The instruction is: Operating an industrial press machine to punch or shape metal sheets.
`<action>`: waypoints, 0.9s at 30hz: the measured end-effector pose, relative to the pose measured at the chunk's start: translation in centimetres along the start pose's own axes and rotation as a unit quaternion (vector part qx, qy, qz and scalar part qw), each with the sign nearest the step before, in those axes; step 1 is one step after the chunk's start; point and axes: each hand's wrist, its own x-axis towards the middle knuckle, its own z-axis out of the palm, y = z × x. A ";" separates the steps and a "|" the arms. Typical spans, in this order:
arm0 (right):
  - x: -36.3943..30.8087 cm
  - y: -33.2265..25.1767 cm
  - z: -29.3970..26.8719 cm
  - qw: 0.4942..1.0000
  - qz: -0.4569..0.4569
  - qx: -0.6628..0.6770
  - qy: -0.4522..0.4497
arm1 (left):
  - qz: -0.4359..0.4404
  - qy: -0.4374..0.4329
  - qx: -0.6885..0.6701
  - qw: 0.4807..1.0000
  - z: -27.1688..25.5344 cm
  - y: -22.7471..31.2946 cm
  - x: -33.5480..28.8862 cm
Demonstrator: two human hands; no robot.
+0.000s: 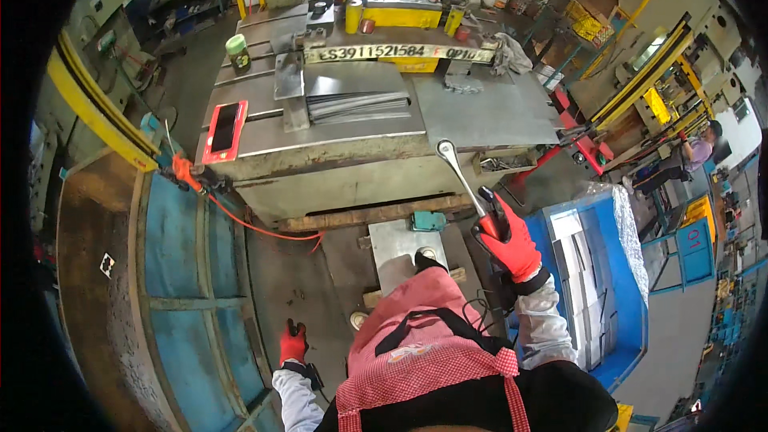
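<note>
My right hand [512, 242], in a red glove with dark fingertips, is closed around the handle of a ratchet wrench [459, 170]. The wrench slants up and left, its round metal head in front of the machine table's near edge. Low at my left side hangs my left hand [294, 344], also gloved in red, its fingers a little apart and nothing seen in them. Ahead, the metal machine table [496, 116] carries a stack of thin metal strips [360, 106] and a yellow-and-steel die [400, 16] behind a bar with printed characters.
A phone on a red case [226, 130] and a green-lidded jar [238, 52] sit on the table's left. To my right stands a blue bin [636, 328] of flat metal pieces. A red hose [264, 230] trails at left. Another person [698, 152] is far right.
</note>
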 end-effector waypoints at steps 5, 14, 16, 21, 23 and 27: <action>5.4 4.5 -4.4 0.990 0.008 0.133 0.047 | 0.003 -0.043 0.150 0.988 4.6 5.5 0.9; 15.5 13.0 -11.0 0.920 0.066 0.386 0.007 | 0.099 -0.077 0.325 0.937 22.2 23.4 1.3; 17.1 14.4 -12.0 0.935 0.084 0.342 -0.026 | 0.120 -0.080 0.320 0.936 25.1 26.2 0.5; 19.1 20.4 -13.3 0.967 0.048 0.202 -0.148 | 0.217 -0.029 0.377 0.900 32.1 32.5 -2.3; 19.4 18.4 -13.6 0.970 0.053 0.150 -0.186 | 0.239 -0.009 0.368 0.899 33.0 32.6 -3.2; 21.1 17.1 -13.2 0.912 0.137 0.275 -0.272 | 0.263 -0.003 0.380 0.887 34.2 33.0 -4.1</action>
